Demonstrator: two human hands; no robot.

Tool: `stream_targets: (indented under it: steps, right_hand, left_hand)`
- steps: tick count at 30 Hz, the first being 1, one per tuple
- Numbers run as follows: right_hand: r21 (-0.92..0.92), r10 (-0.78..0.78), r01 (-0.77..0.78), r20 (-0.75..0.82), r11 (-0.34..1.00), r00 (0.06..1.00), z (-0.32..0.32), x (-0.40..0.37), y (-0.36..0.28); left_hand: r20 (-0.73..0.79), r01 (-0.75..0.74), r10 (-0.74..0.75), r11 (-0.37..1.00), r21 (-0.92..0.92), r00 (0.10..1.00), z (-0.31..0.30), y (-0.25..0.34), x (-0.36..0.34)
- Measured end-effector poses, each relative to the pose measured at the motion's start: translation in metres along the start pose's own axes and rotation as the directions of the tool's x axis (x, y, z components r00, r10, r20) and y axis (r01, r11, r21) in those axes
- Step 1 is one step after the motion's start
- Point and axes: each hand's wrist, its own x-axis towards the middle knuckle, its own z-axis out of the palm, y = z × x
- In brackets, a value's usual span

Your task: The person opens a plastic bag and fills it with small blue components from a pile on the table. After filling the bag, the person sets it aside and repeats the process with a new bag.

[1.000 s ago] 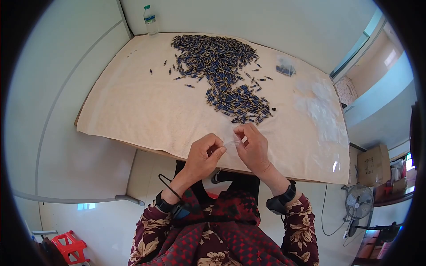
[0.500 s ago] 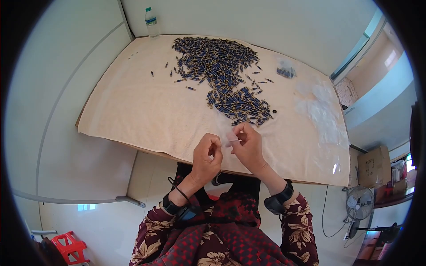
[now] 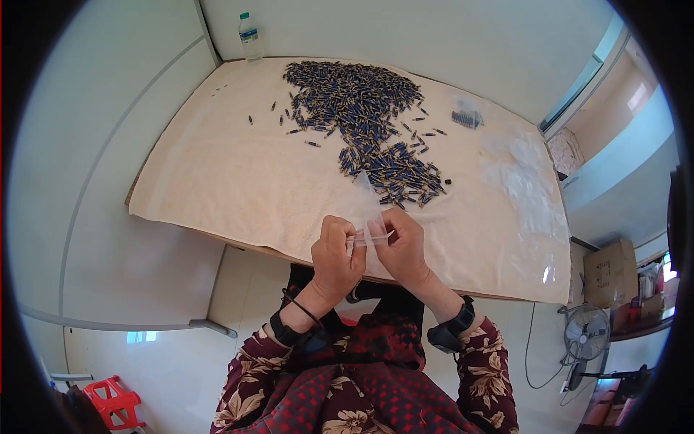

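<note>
Between my two hands is a clear plastic bag (image 3: 369, 199), its top edge pinched by my left hand (image 3: 337, 253) and my right hand (image 3: 403, 246). Both hands are closed, fingertips together at the bag's edge, low over the front of the table. The bag's far end points toward a large heap of small dark-blue parts with brass-coloured ends (image 3: 354, 94). A narrower pile of the same parts (image 3: 397, 170) lies just beyond my fingers, and the bag's tip overlaps its edge in this view.
A cream cloth (image 3: 231, 181) covers the table. More clear bags (image 3: 524, 188) lie along the right side, with one bag of parts (image 3: 467, 118) behind them. A small black piece (image 3: 448, 182) sits beside the pile. A water bottle (image 3: 249, 40) stands at the back left.
The bag has been raised and spread more upright between my hands, so more of it shows. My left hand has turned slightly, and both hands stay close together.
</note>
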Motion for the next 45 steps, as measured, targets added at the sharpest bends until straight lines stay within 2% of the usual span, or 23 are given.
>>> stream_targets:
  steps: [2,3,6,11,14,18,19,22,23,26,29,31,32,34,35,37,38,39,41,42,43,45]
  right_hand:
    - [0.197,0.19,-0.175,-0.062,0.965,0.98,0.004,0.003,-0.001]
    - [0.196,0.189,-0.173,-0.063,0.965,0.98,0.008,0.004,-0.001]
    - [0.477,0.253,-0.154,-0.149,0.865,0.956,0.022,0.007,0.008]
    - [0.485,0.28,-0.213,-0.069,0.848,0.957,0.03,0.007,0.022]
    - [0.267,0.177,-0.149,-0.086,0.952,0.98,0.029,0.006,0.038]
    - [0.148,0.075,-0.051,-0.161,0.988,0.984,0.036,0.009,0.037]
    - [0.149,0.076,-0.051,-0.163,0.987,0.984,0.038,0.008,0.036]
    - [0.372,0.238,-0.181,-0.114,0.91,0.965,0.036,0.008,0.022]
    - [0.373,0.238,-0.182,-0.111,0.91,0.965,0.034,0.007,0.018]
    - [0.228,0.237,-0.23,-0.006,0.946,0.971,0.022,0.0,0.014]
    - [0.229,0.256,-0.261,0.052,0.938,0.965,0.015,0.004,0.037]
    - [0.23,0.274,-0.285,0.077,0.931,0.959,0.004,0.009,0.042]
    - [0.269,0.379,-0.421,0.196,0.866,0.904,-0.005,0.015,0.036]
    - [0.291,0.528,-0.668,0.434,0.684,0.73,-0.022,0.025,0.03]
    - [0.293,0.531,-0.671,0.433,0.681,0.728,-0.028,0.028,0.034]
    - [0.316,0.49,-0.698,0.532,0.642,0.691,-0.037,0.032,0.043]
    - [0.325,0.463,-0.711,0.579,0.623,0.671,-0.038,0.033,0.047]
    - [0.323,0.463,-0.713,0.582,0.622,0.668,-0.036,0.032,0.05]
    - [0.227,0.401,-0.552,0.48,0.803,0.78,-0.034,0.03,0.056]
    - [0.167,0.353,-0.458,0.43,0.873,0.831,-0.034,0.031,0.056]
    - [0.166,0.354,-0.458,0.428,0.874,0.831,-0.035,0.03,0.055]
    - [0.086,0.253,-0.306,0.38,0.948,0.89,-0.035,0.026,0.051]
  left_hand:
    - [-0.01,-0.035,0.035,0.999,0.009,0.999,0.003,-0.002,0.0]
    - [-0.009,-0.063,0.063,0.998,-0.001,0.998,0.007,-0.002,-0.001]
    - [-0.013,-0.122,0.121,0.992,-0.023,0.993,0.014,0.0,0.0]
    - [0.019,-0.102,0.102,0.995,-0.013,0.995,0.015,-0.003,-0.004]
    - [0.033,-0.074,0.075,0.997,-0.016,0.997,0.015,-0.008,-0.005]
    - [0.048,-0.029,0.028,0.999,0.028,0.998,0.017,-0.008,-0.003]
    - [0.033,-0.023,0.021,0.998,0.063,0.999,0.015,-0.01,0.0]
    - [-0.001,-0.012,0.012,0.992,0.129,1.0,0.01,-0.014,0.009]
    - [0.005,0.009,-0.01,0.988,0.151,1.0,0.007,-0.015,0.01]
    - [0.02,0.057,-0.062,0.979,0.197,0.998,-0.002,-0.013,0.009]
    - [0.206,0.095,-0.104,0.994,0.054,0.973,-0.015,0.002,0.009]
    - [0.249,0.088,-0.093,0.996,0.031,0.964,-0.029,0.009,0.013]
    - [0.284,0.079,-0.078,0.997,0.007,0.956,-0.037,0.011,0.015]
    - [0.325,0.072,-0.062,0.997,-0.02,0.944,-0.044,0.005,0.018]
    - [0.351,-0.007,0.0,1.0,0.018,0.936,-0.047,-0.001,0.021]
    - [0.403,-0.166,0.116,0.982,0.09,0.908,-0.047,-0.013,0.023]
    - [0.402,-0.164,0.114,0.982,0.092,0.908,-0.045,-0.017,0.02]
    - [0.462,-0.162,0.083,0.977,0.135,0.883,-0.041,-0.023,0.015]
    - [0.571,-0.168,0.015,0.962,0.217,0.821,-0.032,-0.033,0.006]
    - [0.571,-0.168,0.016,0.962,0.215,0.821,-0.029,-0.036,0.003]
    - [0.592,-0.186,0.003,0.951,0.248,0.806,-0.026,-0.039,-0.001]
    - [0.633,-0.219,-0.027,0.926,0.308,0.774,-0.021,-0.04,-0.005]
